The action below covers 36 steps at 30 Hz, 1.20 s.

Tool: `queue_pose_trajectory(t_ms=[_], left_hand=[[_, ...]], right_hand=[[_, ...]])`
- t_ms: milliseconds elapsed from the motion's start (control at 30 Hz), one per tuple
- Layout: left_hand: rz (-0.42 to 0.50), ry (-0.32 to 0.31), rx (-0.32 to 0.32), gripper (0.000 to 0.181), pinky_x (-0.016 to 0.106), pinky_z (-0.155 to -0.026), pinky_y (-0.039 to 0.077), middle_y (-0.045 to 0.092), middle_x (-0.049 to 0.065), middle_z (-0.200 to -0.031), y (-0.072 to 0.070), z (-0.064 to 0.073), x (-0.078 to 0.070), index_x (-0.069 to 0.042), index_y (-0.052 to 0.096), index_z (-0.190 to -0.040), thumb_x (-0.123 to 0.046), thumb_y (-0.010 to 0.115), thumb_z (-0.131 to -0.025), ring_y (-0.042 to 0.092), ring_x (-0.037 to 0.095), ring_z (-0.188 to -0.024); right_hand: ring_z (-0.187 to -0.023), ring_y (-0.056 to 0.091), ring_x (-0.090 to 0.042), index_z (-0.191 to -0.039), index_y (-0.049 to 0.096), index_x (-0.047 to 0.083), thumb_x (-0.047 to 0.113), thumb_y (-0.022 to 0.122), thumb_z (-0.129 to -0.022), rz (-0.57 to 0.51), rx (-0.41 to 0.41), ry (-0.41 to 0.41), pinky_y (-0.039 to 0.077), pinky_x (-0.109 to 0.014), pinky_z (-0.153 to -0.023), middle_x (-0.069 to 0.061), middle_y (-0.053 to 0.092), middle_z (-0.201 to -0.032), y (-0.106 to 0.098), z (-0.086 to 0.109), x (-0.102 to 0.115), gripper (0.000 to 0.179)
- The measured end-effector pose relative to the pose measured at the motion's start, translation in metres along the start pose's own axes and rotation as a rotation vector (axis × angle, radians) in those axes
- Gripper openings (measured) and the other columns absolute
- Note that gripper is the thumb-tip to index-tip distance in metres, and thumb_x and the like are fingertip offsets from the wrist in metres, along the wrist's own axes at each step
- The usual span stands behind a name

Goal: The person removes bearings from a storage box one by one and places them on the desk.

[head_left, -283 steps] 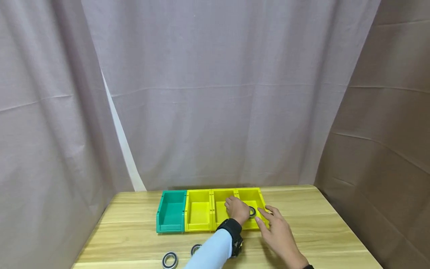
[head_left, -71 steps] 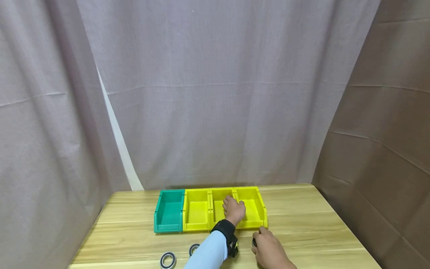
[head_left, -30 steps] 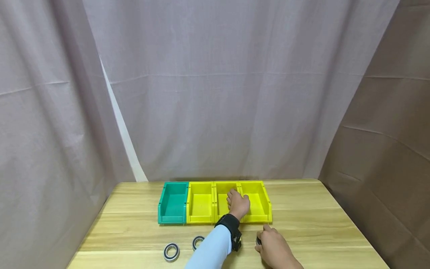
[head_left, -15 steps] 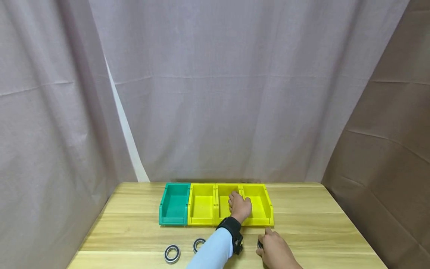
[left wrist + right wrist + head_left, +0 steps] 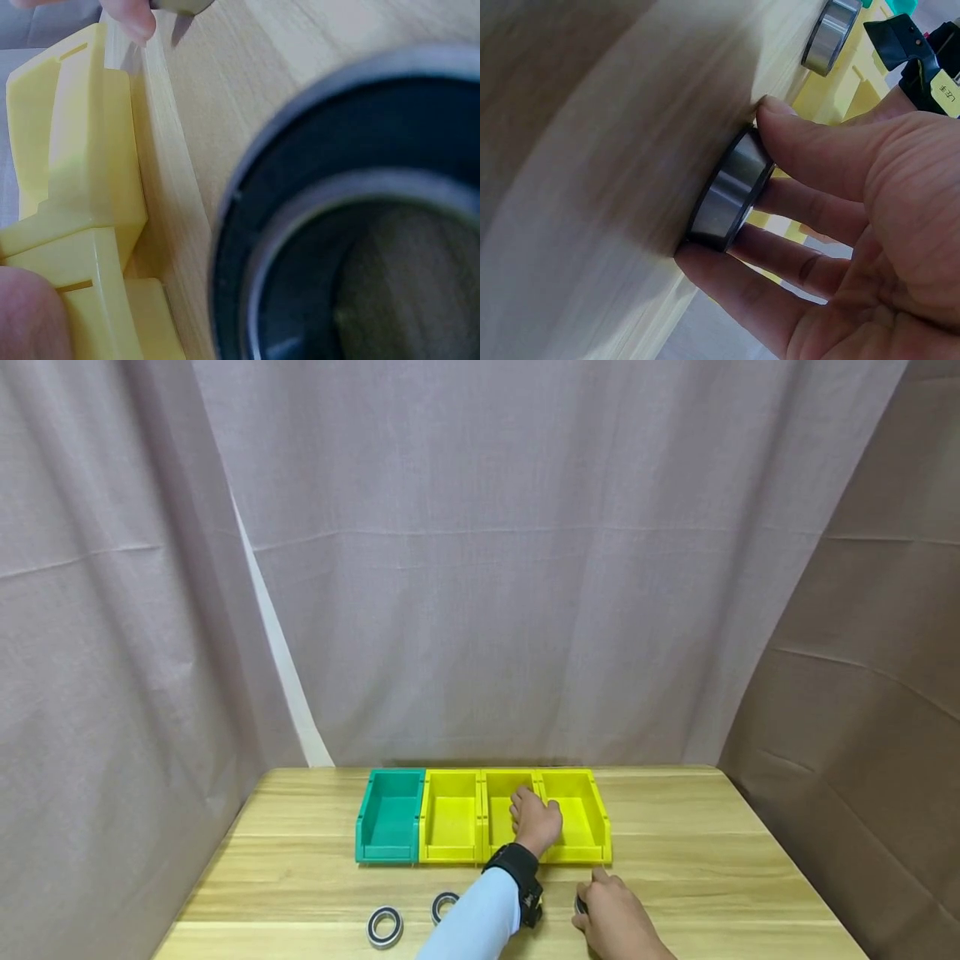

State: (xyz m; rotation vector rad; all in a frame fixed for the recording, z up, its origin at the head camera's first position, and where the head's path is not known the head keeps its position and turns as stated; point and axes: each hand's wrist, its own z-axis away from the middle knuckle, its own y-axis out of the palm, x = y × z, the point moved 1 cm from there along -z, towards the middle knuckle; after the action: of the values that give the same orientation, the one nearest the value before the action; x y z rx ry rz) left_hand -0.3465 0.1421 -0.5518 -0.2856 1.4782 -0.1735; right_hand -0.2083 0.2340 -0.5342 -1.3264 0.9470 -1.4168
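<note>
My right hand (image 5: pixel 618 917) pinches a black-and-silver ball bearing (image 5: pixel 731 191) between thumb and fingers. That bearing touches the wooden tabletop in front of the rightmost yellow bin (image 5: pixel 606 843), and in the head view the hand covers most of it. My left hand (image 5: pixel 536 822) rests over the divider beside the third bin (image 5: pixel 498 806), fingers loosely bent and no bearing seen in it; its fingertips are partly hidden. Two more bearings are on the table: one at left (image 5: pixel 385 927), and another (image 5: pixel 444 906) partly hidden by the left sleeve. A bearing (image 5: pixel 300 187) looms close in the left wrist view.
A green bin (image 5: pixel 387 814) and another yellow bin (image 5: pixel 452 814) complete the joined row near the table's back edge. Grey curtain (image 5: pixel 480 568) hangs behind the wooden table (image 5: pixel 300 843), with brownish cloth (image 5: pixel 862 693) at right.
Earlier, a bearing was in the rightmost bin with my right hand beside it; the right hand then came to the table, holding a bearing. The left hand stays over the bins. Little differs this last second.
</note>
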Motion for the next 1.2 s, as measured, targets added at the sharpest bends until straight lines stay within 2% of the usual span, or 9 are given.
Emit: queue_pose_trajectory(t_ms=[200, 433, 533, 667, 833, 967, 1067, 1200], left_hand=[[-0.025, 0.002, 0.0, 0.061, 0.07, -0.119, 0.031, 0.037, 0.027, -0.158, 0.0, 0.0, 0.003, 0.008, 0.03, -0.158, -0.019, 0.055, -0.109, 0.039, 0.044, -0.139], [-0.04, 0.035, -0.004, 0.06, 0.07, -0.117, 0.032, 0.038, 0.029, -0.155, -0.01, 0.007, 0.001, 0.009, 0.032, -0.157, -0.019, 0.056, -0.108, 0.039, 0.046, -0.138], [-0.032, 0.033, -0.014, 0.06, 0.071, -0.116, 0.032, 0.039, 0.03, -0.153, -0.011, 0.007, 0.003, 0.009, 0.033, -0.155, -0.018, 0.056, -0.108, 0.04, 0.046, -0.136], [0.002, 0.041, -0.006, 0.061, 0.071, -0.117, 0.031, 0.038, 0.03, -0.154, -0.009, 0.006, 0.004, 0.009, 0.032, -0.157, -0.018, 0.055, -0.108, 0.039, 0.046, -0.137], [-0.008, 0.057, 0.003, 0.061, 0.072, -0.115, 0.031, 0.037, 0.031, -0.154, -0.01, 0.008, 0.001, 0.01, 0.031, -0.157, -0.018, 0.056, -0.108, 0.038, 0.047, -0.136], [-0.033, 0.062, 0.012, 0.059, 0.07, -0.113, 0.034, 0.041, 0.03, -0.151, -0.01, 0.009, -0.002, 0.01, 0.033, -0.155, -0.017, 0.056, -0.108, 0.041, 0.046, -0.133], [-0.061, 0.051, -0.001, 0.057, 0.067, -0.112, 0.036, 0.043, 0.028, -0.148, -0.009, 0.008, -0.004, 0.01, 0.035, -0.155, -0.017, 0.056, -0.109, 0.042, 0.043, -0.131], [-0.093, 0.046, -0.017, 0.055, 0.065, -0.11, 0.039, 0.045, 0.027, -0.145, -0.003, 0.007, -0.007, 0.009, 0.037, -0.153, -0.016, 0.058, -0.108, 0.044, 0.042, -0.129]], right_hand=[[-0.091, 0.064, -0.03, -0.091, 0.077, 0.009, 0.026, 0.091, -0.082, 0.003, -0.001, -0.007, 0.059, -0.055, -0.087, -0.014, 0.066, -0.105, 0.0, 0.001, 0.0, 0.024], [-0.101, 0.068, -0.038, -0.092, 0.077, 0.009, 0.026, 0.091, -0.083, -0.017, 0.003, -0.028, 0.058, -0.059, -0.093, -0.024, 0.069, -0.119, 0.002, -0.001, 0.001, 0.024], [-0.099, 0.067, -0.037, -0.084, 0.073, 0.011, 0.025, 0.091, -0.083, -0.035, 0.0, -0.047, 0.059, -0.058, -0.091, -0.022, 0.068, -0.113, 0.004, -0.001, 0.001, 0.023], [-0.1, 0.068, -0.037, -0.083, 0.073, 0.011, 0.024, 0.092, -0.082, -0.042, -0.007, -0.051, 0.059, -0.058, -0.092, -0.021, 0.069, -0.112, 0.002, -0.001, 0.003, 0.023], [-0.105, 0.069, -0.042, -0.082, 0.073, 0.011, 0.024, 0.092, -0.082, -0.037, -0.013, -0.056, 0.058, -0.06, -0.095, -0.027, 0.069, -0.12, 0.0, 0.0, 0.003, 0.023], [-0.106, 0.068, -0.041, -0.09, 0.077, 0.008, 0.025, 0.092, -0.081, -0.025, -0.018, -0.05, 0.058, -0.06, -0.096, -0.027, 0.069, -0.121, 0.0, 0.001, 0.001, 0.025], [-0.1, 0.067, -0.037, -0.097, 0.079, 0.006, 0.027, 0.092, -0.081, -0.028, -0.019, -0.05, 0.059, -0.058, -0.094, -0.023, 0.069, -0.115, 0.0, 0.0, -0.001, 0.03], [-0.1, 0.066, -0.036, -0.099, 0.079, 0.007, 0.027, 0.092, -0.082, -0.049, 0.005, -0.038, 0.058, -0.058, -0.094, -0.022, 0.069, -0.118, 0.0, -0.002, -0.007, 0.03]])
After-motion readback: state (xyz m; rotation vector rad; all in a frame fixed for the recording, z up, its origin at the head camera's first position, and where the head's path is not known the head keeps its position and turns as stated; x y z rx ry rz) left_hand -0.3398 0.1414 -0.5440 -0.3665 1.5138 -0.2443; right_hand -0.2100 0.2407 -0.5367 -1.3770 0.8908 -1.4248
